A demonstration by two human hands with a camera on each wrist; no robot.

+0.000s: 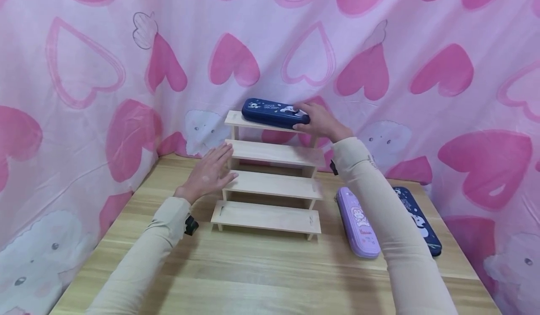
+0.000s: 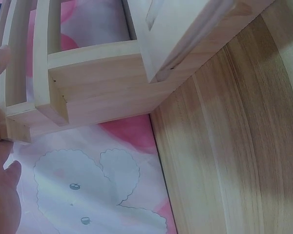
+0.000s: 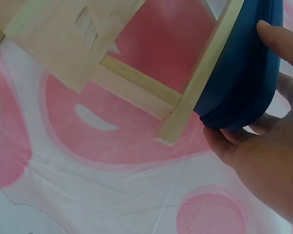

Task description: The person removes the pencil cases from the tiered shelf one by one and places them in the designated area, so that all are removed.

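A navy pencil case [image 1: 266,112] with panda prints lies across the top step of a four-tier wooden shelf [image 1: 274,183]. My right hand [image 1: 319,120] grips its right end; in the right wrist view, thumb and fingers curl around the blue case [image 3: 241,73], whose base meets the top board. Straight-fingered, my left hand [image 1: 209,173] is at the left ends of the middle steps. From the left wrist view, the fingers appear beside the shelf's edges [image 2: 52,95], but whether they press on the wood I cannot tell.
Right of the shelf, a lilac pencil case [image 1: 356,226] and another navy pencil case [image 1: 422,226] lie on the wooden table [image 1: 253,277], the right forearm passing above them. A pink heart-patterned curtain [image 1: 270,19] stands close behind and on both sides.
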